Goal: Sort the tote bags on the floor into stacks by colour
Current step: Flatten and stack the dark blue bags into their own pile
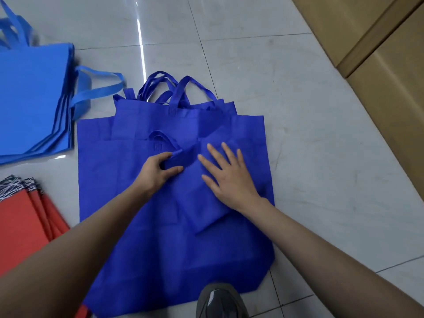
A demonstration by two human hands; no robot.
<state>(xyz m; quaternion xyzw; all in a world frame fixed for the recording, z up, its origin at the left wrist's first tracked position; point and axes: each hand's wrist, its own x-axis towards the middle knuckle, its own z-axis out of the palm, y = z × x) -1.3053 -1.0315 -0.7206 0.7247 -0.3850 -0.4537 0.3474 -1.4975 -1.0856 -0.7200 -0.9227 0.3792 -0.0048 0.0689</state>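
Note:
A stack of dark blue tote bags [128, 226] lies flat on the floor in the middle, handles pointing away from me. On top of it rests a smaller folded dark blue bag [202, 203]. My left hand [158, 171] pinches the handle of that small bag between thumb and fingers. My right hand [227, 173] lies flat on the small bag with fingers spread. A stack of light blue tote bags [32, 99] sits at the upper left. A stack of red tote bags [20, 226] lies at the lower left.
Bags with a black-and-white line pattern [16, 185] peek out beyond the red stack. Cardboard boxes [378, 56] stand along the right. My grey shoe [220, 301] rests at the near edge of the dark blue stack. Grey floor tiles [321, 157] surround the stacks.

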